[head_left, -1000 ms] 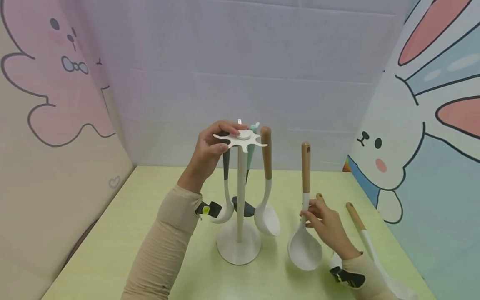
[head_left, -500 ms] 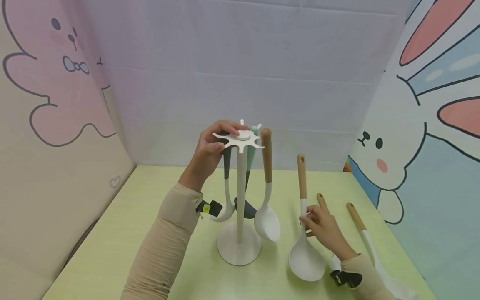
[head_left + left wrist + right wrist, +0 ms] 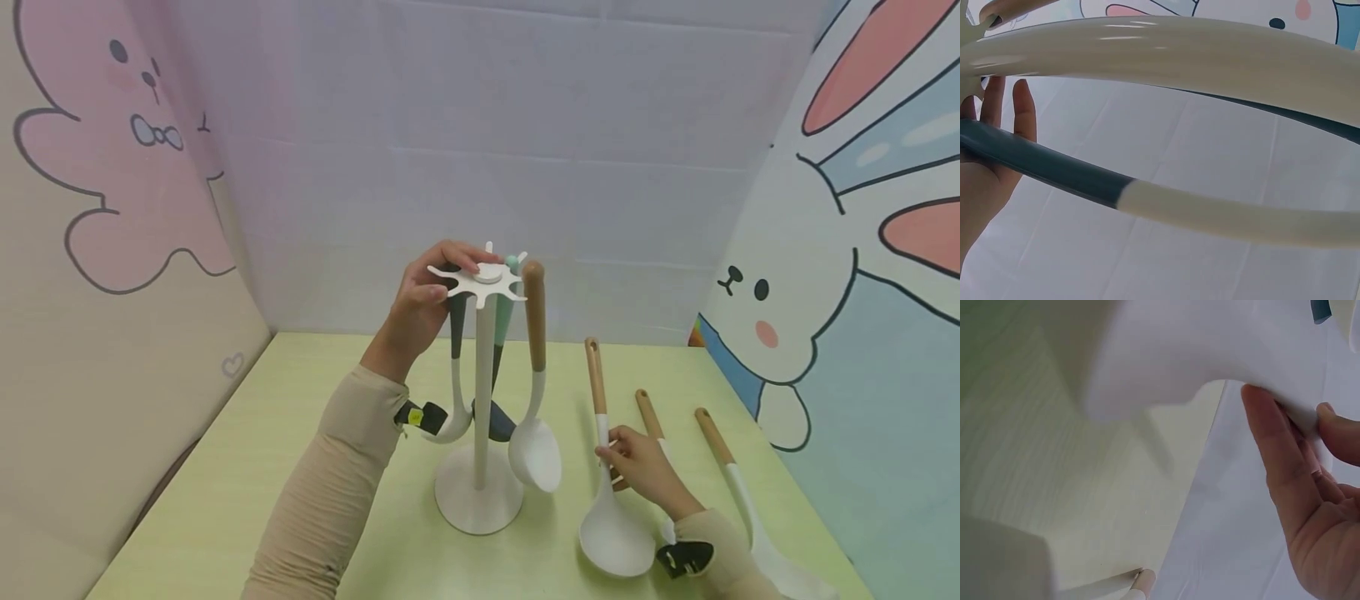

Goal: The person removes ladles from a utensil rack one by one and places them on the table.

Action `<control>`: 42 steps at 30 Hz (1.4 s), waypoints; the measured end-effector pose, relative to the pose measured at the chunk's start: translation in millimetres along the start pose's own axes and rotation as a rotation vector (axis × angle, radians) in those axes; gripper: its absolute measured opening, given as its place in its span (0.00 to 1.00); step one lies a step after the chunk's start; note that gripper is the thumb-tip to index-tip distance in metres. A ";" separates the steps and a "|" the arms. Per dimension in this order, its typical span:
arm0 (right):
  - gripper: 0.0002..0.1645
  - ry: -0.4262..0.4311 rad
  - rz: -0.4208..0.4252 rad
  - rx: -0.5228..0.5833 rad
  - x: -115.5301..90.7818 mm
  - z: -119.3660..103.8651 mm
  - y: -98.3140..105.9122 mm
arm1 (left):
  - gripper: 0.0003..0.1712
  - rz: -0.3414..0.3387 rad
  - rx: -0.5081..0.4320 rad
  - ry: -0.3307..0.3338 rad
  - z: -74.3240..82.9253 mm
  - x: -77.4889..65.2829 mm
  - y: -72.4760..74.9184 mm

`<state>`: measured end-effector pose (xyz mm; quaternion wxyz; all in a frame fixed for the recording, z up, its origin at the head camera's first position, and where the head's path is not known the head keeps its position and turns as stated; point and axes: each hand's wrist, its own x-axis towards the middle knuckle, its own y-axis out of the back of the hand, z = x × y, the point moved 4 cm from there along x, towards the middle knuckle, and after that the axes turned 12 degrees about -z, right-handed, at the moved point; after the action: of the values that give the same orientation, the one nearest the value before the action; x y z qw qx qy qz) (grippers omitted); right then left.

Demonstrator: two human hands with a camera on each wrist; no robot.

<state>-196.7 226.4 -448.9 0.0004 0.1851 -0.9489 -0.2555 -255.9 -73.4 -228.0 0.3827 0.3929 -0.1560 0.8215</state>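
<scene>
1. While the right hand (image 3: 643,467) is pinching the loose ladle (image 3: 617,537) by its neck, the ladle is sinking and its handle is tilting back.
2. That drop is apparently bringing it nearer the table (image 3: 225,467), unhung, beside the stand (image 3: 480,512).
3. The left hand (image 3: 426,292) is gripping the stand's hooked top, where other utensils (image 3: 536,450) are hanging.

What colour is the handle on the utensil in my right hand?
The handle is light brown, best seen in the head view.
</scene>
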 end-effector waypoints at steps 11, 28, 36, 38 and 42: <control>0.12 -0.026 -0.051 -0.015 4.4 11.2 -3.9 | 0.13 -0.031 -0.051 -0.008 -1.1 0.2 2.4; 0.11 -0.067 -0.114 0.009 13.8 15.1 -9.6 | 0.12 -0.045 -0.059 -0.016 0.7 -0.4 3.4; 0.12 -0.110 -0.159 0.014 21.2 16.2 -10.7 | 0.13 -0.048 -0.089 -0.018 0.7 -0.7 4.3; 0.12 -0.124 -0.167 0.018 22.4 18.3 -10.6 | 0.13 -0.050 -0.088 -0.019 1.5 -0.5 3.8; 0.10 -0.161 -0.169 0.015 23.3 24.2 -9.6 | 0.12 -0.056 -0.091 -0.016 2.1 0.2 3.0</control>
<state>-217.4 222.3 -476.8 -0.0989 0.2435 -0.9288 -0.2613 -257.1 -76.5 -226.4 0.4217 0.3861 -0.1851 0.7993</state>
